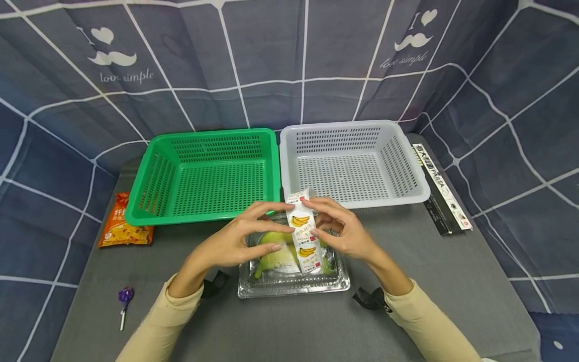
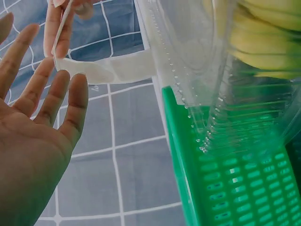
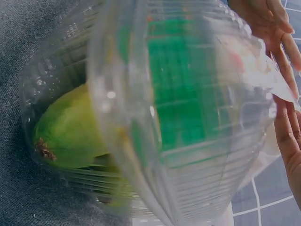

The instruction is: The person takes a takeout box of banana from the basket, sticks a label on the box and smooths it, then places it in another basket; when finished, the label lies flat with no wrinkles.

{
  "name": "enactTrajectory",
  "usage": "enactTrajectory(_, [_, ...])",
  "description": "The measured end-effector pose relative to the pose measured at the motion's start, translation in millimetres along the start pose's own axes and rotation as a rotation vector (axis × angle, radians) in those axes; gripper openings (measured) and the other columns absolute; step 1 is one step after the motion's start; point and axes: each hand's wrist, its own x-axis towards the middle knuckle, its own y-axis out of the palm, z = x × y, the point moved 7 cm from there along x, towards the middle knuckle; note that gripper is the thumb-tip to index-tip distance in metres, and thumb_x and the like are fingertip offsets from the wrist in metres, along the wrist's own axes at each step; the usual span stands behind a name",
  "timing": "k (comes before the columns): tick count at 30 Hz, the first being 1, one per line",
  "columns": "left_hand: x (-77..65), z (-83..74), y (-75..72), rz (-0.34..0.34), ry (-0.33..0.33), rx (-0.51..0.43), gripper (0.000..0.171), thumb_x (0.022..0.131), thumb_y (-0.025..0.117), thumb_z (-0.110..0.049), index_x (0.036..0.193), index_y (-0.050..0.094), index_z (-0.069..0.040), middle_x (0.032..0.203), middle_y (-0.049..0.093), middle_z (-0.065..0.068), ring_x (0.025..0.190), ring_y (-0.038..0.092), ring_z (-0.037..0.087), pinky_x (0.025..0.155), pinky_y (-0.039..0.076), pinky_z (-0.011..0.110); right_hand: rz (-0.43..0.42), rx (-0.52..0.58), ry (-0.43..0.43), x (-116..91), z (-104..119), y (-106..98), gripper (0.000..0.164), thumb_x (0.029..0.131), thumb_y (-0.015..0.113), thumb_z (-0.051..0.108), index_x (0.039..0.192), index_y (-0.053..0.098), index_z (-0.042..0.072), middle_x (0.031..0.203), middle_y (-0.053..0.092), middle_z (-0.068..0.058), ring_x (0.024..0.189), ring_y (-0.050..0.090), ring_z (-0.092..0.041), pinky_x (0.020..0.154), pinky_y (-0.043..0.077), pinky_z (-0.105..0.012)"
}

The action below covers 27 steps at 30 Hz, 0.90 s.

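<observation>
A white strip of banana labels (image 1: 302, 231) hangs over a clear plastic box (image 1: 294, 290), curling back at its upper end. Inside the box lie yellow-green bananas (image 1: 278, 255), one green tip (image 3: 61, 136) showing large in the right wrist view. My right hand (image 1: 341, 229) pinches the strip at its right edge, thumb and forefinger on it. At the opposite edge, my left hand (image 1: 239, 236) touches the strip with fairly straight fingertips, its thumb apart from the paper. The left wrist view shows this left palm (image 2: 33, 146) with fingers spread.
Behind the box stand a green basket (image 1: 203, 218) and a light grey basket (image 1: 357, 203). An orange snack bag (image 1: 126, 223) and a purple-wrapped lollipop (image 1: 124, 301) lie on the left. A pasta box (image 1: 441, 191) lies at the right, beside the grey basket.
</observation>
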Motion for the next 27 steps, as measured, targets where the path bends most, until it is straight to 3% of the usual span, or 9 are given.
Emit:
enactTrajectory(8, [0.0,6.9,1.5,0.006,-0.034,-0.032,0.036,0.090,0.071,-0.013,0.126,0.067,-0.015,0.151,0.043,0.005,0.139,0.035,0.023,0.107,0.034,0.059,-0.034,-0.024,0.013,1.6,-2.5,-0.3,0.049,0.087,0.060,-0.017,0.135,0.051,-0.010,0.131,0.050,-0.021,0.085,0.052,-0.010,0.068,0.051,-0.020])
enactTrajectory(17, [4.8,8.5,6.0,0.038,-0.062,-0.017,0.038,0.092,0.070,-0.018,0.129,0.065,-0.019,0.151,0.043,0.001,0.139,0.036,0.021,0.109,0.033,0.054,-0.082,-0.020,-0.004,1.6,-5.1,-2.1,0.045,0.086,0.058,-0.018,0.130,0.054,-0.013,0.110,0.057,-0.021,0.087,0.053,-0.012,0.075,0.052,-0.021])
enactTrajectory(27, [8.2,6.3,2.9,-0.005,0.004,-0.014,0.044,0.089,0.072,-0.013,0.132,0.063,-0.011,0.144,0.048,0.005,0.135,0.041,0.022,0.107,0.037,0.051,-0.090,-0.015,-0.001,5.1,-5.6,-1.7,0.046,0.086,0.060,-0.017,0.131,0.053,-0.013,0.108,0.057,-0.019,0.086,0.052,-0.012,0.078,0.053,-0.022])
